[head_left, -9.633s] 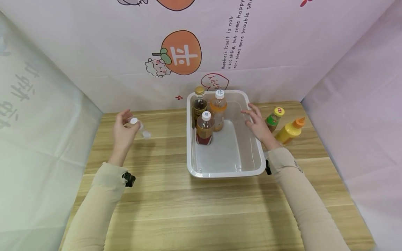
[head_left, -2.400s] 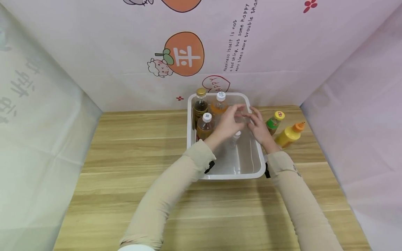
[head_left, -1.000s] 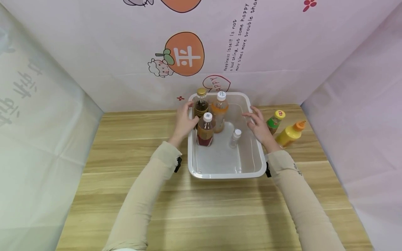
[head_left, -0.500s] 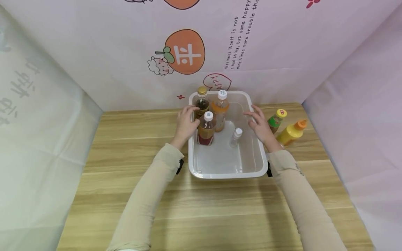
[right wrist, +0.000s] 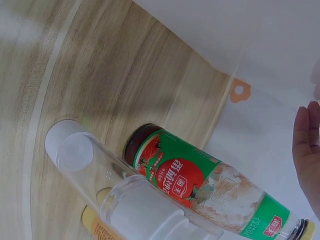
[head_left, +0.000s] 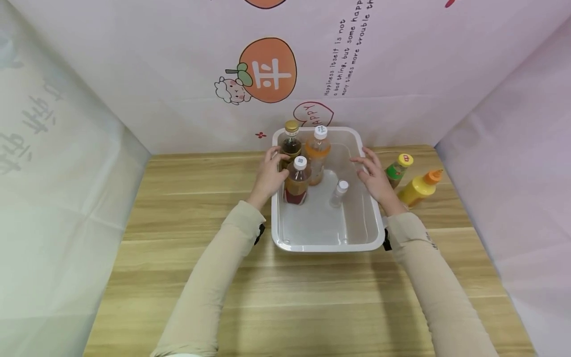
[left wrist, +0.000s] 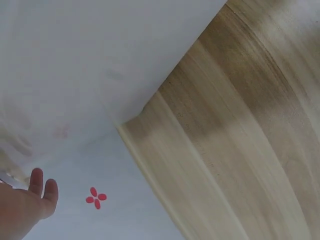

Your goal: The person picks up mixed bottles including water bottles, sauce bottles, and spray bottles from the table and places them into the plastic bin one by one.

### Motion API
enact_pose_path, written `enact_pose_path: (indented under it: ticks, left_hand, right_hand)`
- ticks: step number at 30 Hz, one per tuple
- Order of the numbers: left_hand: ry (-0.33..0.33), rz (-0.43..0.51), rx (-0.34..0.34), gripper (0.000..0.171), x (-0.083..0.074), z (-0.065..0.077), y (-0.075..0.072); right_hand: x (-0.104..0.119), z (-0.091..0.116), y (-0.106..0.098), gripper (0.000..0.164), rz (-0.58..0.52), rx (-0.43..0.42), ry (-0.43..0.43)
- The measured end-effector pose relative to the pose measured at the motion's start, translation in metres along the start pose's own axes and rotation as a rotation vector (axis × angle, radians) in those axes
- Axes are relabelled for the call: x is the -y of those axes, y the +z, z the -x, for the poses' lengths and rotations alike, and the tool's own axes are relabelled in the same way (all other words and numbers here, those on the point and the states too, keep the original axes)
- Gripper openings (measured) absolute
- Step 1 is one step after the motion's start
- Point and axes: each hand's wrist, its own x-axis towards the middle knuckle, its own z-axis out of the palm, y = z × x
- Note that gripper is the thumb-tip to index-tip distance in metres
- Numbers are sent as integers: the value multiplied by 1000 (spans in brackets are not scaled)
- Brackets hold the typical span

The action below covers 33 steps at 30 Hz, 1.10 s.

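My left hand (head_left: pixel 269 176) rests at the left rim of a white plastic bin (head_left: pixel 327 248), its fingers reaching over beside a dark bottle with a gold cap (head_left: pixel 292 126). On the opposite rim lies my right hand (head_left: pixel 375 181), fingers extended inward and gripping nothing. Inside the bin stand a white-capped bottle with a red-brown lower part (head_left: pixel 296 186), an orange-banded bottle (head_left: pixel 317 151) and a small clear bottle with a white cap (head_left: pixel 338 194). Fingers of the left hand (left wrist: pixel 30 205) show relaxed in the left wrist view; the right hand (right wrist: pixel 310 150) is partly cut off.
Right of the bin stand a green-labelled sauce bottle with a yellow cap (head_left: pixel 399 167) and a yellow squeeze bottle (head_left: pixel 418 190). A clear container with white ends (right wrist: pixel 100 170) stands near them in the right wrist view. A printed cloth wall (head_left: pixel 187 84) borders the wooden table (head_left: pixel 285 307).
The small clear bottle, earlier pinched by my left hand left of the bin, now stands inside it. My left hand has gone from over the bin to its left rim. The right hand stays.
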Motion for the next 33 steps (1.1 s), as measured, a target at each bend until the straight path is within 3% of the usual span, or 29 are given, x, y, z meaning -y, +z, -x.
enact_pose_path:
  ticks: [11, 18, 24, 33]
  left_hand:
    - [-10, 82, 28, 38, 2, -1, -1]
    - [-20, 33, 55, 39, 1, -2, -3]
    - [-30, 47, 64, 41, 0, -3, -3]
    - [-42, 38, 75, 42, -2, 0, -4]
  right_hand:
    - [3, 2, 1, 39, 62, -7, -15]
    - [10, 5, -1, 42, 224, 3, -23]
    - [14, 7, -4, 47, 293, -1, -11]
    - [19, 12, -5, 46, 296, -96, -59]
